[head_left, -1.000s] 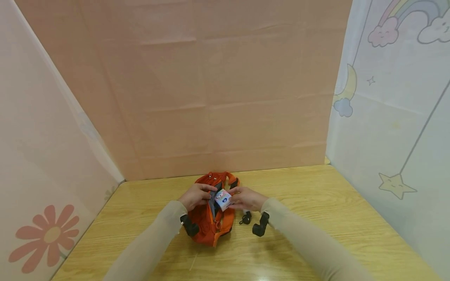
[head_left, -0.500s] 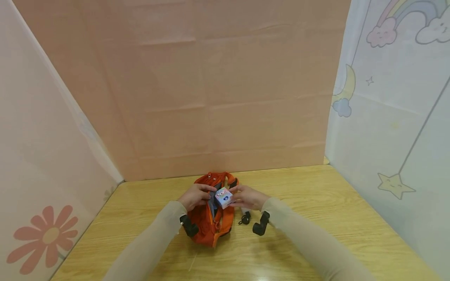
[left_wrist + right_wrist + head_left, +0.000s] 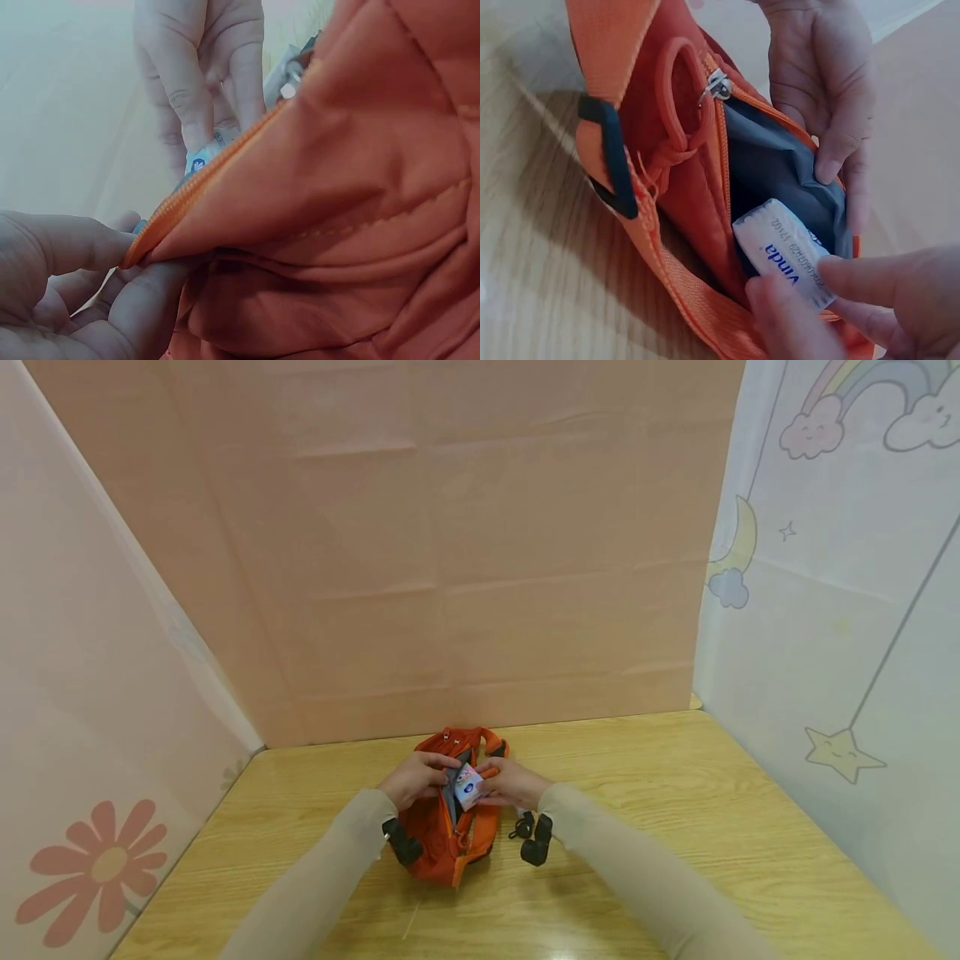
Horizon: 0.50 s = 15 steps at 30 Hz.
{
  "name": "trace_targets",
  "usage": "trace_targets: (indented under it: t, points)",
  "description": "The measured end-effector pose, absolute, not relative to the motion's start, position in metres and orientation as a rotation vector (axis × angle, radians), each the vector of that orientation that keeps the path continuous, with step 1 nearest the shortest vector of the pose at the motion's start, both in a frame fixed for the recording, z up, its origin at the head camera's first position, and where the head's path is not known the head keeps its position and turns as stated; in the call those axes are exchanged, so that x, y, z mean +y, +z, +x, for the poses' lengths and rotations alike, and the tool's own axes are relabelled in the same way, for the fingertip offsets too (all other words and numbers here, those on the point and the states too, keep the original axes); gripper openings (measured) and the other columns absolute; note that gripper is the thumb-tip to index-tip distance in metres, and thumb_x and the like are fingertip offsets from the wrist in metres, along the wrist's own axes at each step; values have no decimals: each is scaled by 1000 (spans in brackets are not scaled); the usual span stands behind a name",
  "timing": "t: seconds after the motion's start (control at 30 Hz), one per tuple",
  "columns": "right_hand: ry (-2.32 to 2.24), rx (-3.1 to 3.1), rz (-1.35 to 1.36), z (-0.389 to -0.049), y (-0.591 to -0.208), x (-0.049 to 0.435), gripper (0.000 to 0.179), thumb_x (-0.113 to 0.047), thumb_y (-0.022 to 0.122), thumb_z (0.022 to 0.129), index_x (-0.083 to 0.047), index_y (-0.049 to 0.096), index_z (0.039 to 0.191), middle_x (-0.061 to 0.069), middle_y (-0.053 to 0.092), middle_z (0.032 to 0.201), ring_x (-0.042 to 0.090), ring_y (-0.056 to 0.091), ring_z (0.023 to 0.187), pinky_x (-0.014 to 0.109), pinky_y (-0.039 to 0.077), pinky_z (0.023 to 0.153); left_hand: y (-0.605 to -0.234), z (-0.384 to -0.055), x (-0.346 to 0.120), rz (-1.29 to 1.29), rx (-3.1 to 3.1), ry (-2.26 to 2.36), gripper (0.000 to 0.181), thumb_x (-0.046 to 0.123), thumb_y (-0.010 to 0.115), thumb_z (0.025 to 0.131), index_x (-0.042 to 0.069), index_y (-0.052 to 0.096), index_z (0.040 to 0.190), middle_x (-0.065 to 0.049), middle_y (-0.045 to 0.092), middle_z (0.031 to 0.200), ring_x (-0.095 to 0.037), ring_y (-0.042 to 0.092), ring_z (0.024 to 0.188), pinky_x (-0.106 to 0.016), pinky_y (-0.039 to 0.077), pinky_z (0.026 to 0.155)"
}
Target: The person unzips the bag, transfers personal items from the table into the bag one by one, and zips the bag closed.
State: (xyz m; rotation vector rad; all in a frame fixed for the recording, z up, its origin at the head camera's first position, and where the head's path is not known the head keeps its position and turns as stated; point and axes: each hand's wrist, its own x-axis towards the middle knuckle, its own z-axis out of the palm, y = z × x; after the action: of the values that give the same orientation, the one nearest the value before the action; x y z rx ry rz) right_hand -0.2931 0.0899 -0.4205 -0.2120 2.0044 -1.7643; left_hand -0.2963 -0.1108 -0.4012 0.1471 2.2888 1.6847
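Note:
An orange bag lies on the table with its zipper undone, the grey lining showing inside. My left hand pinches the zipped edge of the opening between thumb and fingers, holding it apart. In the right wrist view, a small pack of tissues printed "Vinda" sits in the mouth of the pocket. My right hand grips that pack by thumb and fingers, at the opening's right side. The pack's lower part is hidden by the bag in the left wrist view.
A small black object with a loop lies on the wooden table just right of the bag. An orange strap with a black buckle runs along the bag's side. Cloth-covered walls stand at the back and both sides.
My right hand has shifted left with the tissue pack, which tilts further into the bag's opening. My left hand stays on the edge.

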Motion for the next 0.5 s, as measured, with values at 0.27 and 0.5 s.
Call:
trace_targets:
  t: [0.27,0.5]
  points:
    - [-1659,2163,-245,-295,-424,90,46,7,65,86,6,52,130,22,63,106,26,68,91,39,55,83,-401,-296,-111,147,2287,1679,33,-11,53,89,-3,66,119,-20,59,123,-20,60,94,-36,55,80]
    - [-1665,2255,-212,-292,-425,85,32,6,69,84,9,56,113,23,60,104,28,69,88,36,56,78,-400,-295,-112,168,2281,1673,35,-11,51,89,-5,64,121,-21,57,125,-20,58,95,-32,54,78]
